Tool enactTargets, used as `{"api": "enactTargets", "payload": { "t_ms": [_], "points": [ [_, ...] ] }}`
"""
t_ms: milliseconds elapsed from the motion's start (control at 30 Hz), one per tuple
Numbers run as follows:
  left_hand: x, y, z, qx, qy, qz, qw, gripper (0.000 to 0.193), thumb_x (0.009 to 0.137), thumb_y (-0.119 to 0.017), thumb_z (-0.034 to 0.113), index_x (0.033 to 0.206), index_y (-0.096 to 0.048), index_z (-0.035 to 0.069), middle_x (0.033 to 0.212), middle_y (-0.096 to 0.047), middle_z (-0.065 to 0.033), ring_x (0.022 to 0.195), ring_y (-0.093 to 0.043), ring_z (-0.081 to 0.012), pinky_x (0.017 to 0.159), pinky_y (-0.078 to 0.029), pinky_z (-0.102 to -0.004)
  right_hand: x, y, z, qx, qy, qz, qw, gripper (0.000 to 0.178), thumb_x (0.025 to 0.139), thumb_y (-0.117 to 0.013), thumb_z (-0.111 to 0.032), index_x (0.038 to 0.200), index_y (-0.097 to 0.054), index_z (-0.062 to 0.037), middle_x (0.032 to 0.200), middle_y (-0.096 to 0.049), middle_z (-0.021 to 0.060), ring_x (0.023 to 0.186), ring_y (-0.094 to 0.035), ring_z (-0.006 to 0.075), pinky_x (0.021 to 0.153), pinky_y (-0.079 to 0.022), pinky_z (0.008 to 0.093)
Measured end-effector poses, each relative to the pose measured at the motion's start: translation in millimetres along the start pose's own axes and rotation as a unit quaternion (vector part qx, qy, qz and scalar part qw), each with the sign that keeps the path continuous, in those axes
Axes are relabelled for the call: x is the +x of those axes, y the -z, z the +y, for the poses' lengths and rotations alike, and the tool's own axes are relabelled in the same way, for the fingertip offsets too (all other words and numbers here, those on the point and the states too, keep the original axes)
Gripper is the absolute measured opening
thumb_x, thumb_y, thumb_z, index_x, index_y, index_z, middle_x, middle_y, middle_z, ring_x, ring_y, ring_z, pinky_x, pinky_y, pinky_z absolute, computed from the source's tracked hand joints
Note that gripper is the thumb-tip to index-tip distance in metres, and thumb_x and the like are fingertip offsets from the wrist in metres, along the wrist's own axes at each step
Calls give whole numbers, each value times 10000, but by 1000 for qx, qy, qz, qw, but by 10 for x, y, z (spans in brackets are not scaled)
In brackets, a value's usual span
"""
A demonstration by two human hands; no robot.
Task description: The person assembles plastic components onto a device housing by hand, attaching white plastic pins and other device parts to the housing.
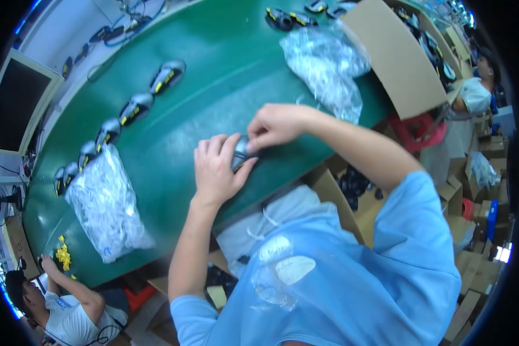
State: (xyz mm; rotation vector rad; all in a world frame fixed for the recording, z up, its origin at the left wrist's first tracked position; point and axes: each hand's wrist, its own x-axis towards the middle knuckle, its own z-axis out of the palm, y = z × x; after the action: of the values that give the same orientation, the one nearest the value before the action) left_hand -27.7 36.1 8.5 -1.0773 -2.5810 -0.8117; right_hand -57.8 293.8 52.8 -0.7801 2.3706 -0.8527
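Over the green table (pixel 213 69), near its front edge, I hold a small grey-and-black rounded device (pixel 240 153), partly covered by my fingers. My left hand (pixel 214 167) is closed round its left side, thumb along the near edge. On the other side, my right hand (pixel 273 128) has its fingers bent and pinched at the device's right end. What exactly those fingertips grip is hidden. Similar devices with yellow labels, such as the grey-and-black one (pixel 167 76), lie in a curved row to the left.
A stack of clear plastic bags (pixel 109 202) lies at left, with more clear bags (pixel 328 66) at the far right beside an open cardboard box (pixel 395 63). Small yellow pieces (pixel 63 254) lie near a seated co-worker (pixel 72 305). A monitor (pixel 20 101) stands far left.
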Motion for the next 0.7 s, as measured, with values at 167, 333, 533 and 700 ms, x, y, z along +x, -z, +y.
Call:
{"api": "enactTargets", "payload": {
  "t_ms": [167, 333, 533, 700],
  "points": [
    [1186, 86, -701, 66, 17, 61, 996, 596, 907, -857, 434, 1358, -725, 68, 1272, -710, -177, 1163, -612, -404, 1020, -489, -507, 24, 898, 330, -45, 20, 312, 949, 273, 1020, -800, -309, 1018, -808, -36, 862, -770, 141, 725, -692, 251, 691, -556, 386],
    [1904, -250, -1226, 165, 80, 41, 982, 683, 950, -810, 465, 1508, -646, 107, 1522, -622, -202, 1398, -536, -439, 1176, -395, -590, 394, 1708, 1602, -230, -175, 450, 845, 479, 982, -774, -513, 1282, -782, -139, 1187, -801, 173, 1106, -762, 387, 963, -606, 500],
    [1188, -130, -802, 70, 21, 101, 992, 768, 926, -835, 383, 1583, -573, 84, 1696, -430, -277, 1542, -408, -510, 1252, -320, -639, 618, 1767, 1921, -305, -380, 359, 796, 797, 895, -828, -644, 1526, -614, -206, 1355, -731, 169, 1320, -664, 395, 1031, -602, 556],
    [394, 185, -362, -18, 9, 47, 999, 751, 871, -901, 313, 1513, -617, 47, 1639, -498, -262, 1508, -452, -510, 1232, -378, -608, 488, 1697, 1474, -151, -171, 405, 885, 805, 768, -909, -405, 1489, -626, -183, 1186, -804, 155, 1084, -738, 416, 1014, -584, 472]
  ]
}}
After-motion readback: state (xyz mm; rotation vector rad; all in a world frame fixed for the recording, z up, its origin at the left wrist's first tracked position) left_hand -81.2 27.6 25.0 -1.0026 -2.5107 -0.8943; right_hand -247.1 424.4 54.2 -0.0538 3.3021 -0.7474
